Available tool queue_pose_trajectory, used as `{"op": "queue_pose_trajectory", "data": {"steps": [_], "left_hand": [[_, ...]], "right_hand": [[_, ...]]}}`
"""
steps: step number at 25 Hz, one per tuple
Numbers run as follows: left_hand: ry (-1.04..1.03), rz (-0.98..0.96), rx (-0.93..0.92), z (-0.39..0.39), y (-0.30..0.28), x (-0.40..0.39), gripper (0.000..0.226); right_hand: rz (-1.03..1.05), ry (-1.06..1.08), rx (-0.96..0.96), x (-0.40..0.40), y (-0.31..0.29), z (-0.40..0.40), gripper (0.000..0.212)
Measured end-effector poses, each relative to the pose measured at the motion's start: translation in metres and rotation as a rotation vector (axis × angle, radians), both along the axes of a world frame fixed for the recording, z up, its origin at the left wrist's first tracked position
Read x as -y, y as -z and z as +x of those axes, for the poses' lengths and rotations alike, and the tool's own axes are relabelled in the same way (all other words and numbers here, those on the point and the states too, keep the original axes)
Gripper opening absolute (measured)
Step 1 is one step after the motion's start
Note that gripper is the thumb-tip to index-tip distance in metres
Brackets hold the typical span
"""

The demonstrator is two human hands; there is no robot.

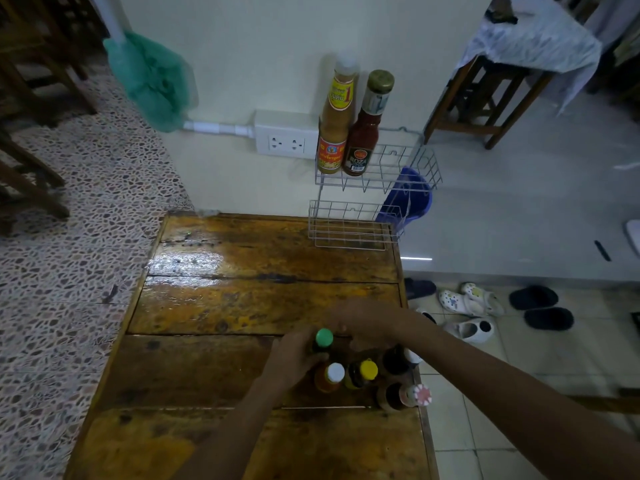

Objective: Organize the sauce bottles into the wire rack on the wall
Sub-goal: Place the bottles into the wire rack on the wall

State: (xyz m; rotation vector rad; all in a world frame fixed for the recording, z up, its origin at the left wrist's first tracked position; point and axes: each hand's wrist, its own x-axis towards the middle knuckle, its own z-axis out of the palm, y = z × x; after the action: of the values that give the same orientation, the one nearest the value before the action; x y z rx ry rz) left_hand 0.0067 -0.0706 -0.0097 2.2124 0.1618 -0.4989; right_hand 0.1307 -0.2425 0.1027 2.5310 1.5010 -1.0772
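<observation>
A two-tier white wire rack (pixel 391 183) hangs on the wall past the far right corner of the wooden table (pixel 242 299). Its upper tier holds a yellow sauce bottle (pixel 335 123) and a red sauce bottle (pixel 367 129), side by side at the left end. The lower tier (pixel 349 226) has nothing in it. Several bottles stand clustered at the table's right side: a green-capped one (pixel 323 338), a white-capped one (pixel 330 375), a yellow-capped one (pixel 362 374) and a red-and-white-capped one (pixel 403 396). My left hand (pixel 294 358) grips the green-capped bottle. My right hand (pixel 363 323) hovers over the cluster, fingers curled; what it holds is hidden.
A wall socket (pixel 286 135) sits left of the rack. A blue bin (pixel 408 199) stands behind the rack on the floor. Shoes and slippers (pixel 471 303) lie on the tiles to the right. A green bag (pixel 152 77) hangs on the wall. Wooden stools (pixel 485 95) stand at right.
</observation>
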Motion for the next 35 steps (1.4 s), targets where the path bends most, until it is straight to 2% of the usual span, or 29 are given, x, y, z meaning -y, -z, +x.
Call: {"op": "queue_pose_trajectory", "data": {"steps": [3,6,9,13,21,23,28,32,35], "left_hand": [[-0.054,-0.092,-0.006,0.003,0.0,-0.005,0.048],[-0.15,-0.172,-0.009,0.008,-0.007,-0.016,0.046],[-0.211,-0.191,-0.048,0.009,-0.011,-0.028,0.043],[-0.328,-0.206,-0.056,0.0,-0.001,-0.043,0.042],[-0.4,-0.285,-0.087,-0.024,0.003,-0.061,0.05],[-0.416,-0.307,-0.081,-0.026,0.004,-0.063,0.049],[-0.438,-0.384,-0.045,-0.002,-0.011,-0.061,0.045],[-0.425,-0.423,-0.002,0.03,-0.027,-0.055,0.033],[-0.413,-0.43,0.018,0.041,-0.019,-0.055,0.041]], "right_hand": [[0.018,-0.185,-0.105,-0.009,-0.016,-0.003,0.053],[-0.065,-0.265,-0.157,-0.016,0.003,-0.009,0.055],[-0.104,-0.137,-0.198,-0.017,0.014,-0.016,0.058],[0.039,0.018,-0.246,-0.02,0.003,0.006,0.04],[0.107,0.105,-0.229,-0.026,0.013,0.03,0.031],[0.14,0.12,-0.179,-0.023,0.012,0.041,0.03],[0.332,0.393,-0.056,-0.005,0.012,0.067,0.038],[0.396,0.492,0.0,0.007,0.017,0.072,0.037],[0.431,0.52,0.014,0.014,0.03,0.077,0.038]]}}
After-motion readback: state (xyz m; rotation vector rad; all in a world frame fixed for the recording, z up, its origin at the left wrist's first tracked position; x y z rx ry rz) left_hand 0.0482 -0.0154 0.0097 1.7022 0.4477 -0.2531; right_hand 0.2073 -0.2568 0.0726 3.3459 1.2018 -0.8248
